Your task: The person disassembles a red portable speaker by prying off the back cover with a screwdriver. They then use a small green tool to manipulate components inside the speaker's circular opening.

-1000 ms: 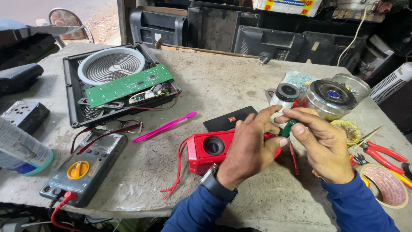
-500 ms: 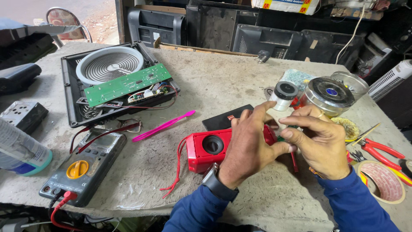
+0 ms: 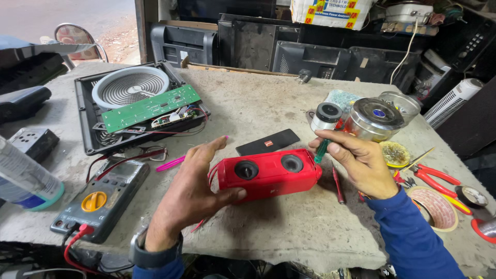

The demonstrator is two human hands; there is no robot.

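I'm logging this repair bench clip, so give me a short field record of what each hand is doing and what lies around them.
left hand: steadies the red speaker case, thumb against its front
right hand: grips a green-handled tool at the case's right end
surface: worn grey bench
left of the hands: multimeter, pink pen, opened induction cooktop
right of the hands: red pliers, tape roll

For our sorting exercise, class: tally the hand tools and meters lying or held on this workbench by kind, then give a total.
Multimeter: 1
Green-handled screwdriver, in the right hand: 1
Red-handled pliers: 1
Tape rolls: 1
Pink pen-like tool: 1
Total: 5
The left hand steadies the red speaker, which is not counted.
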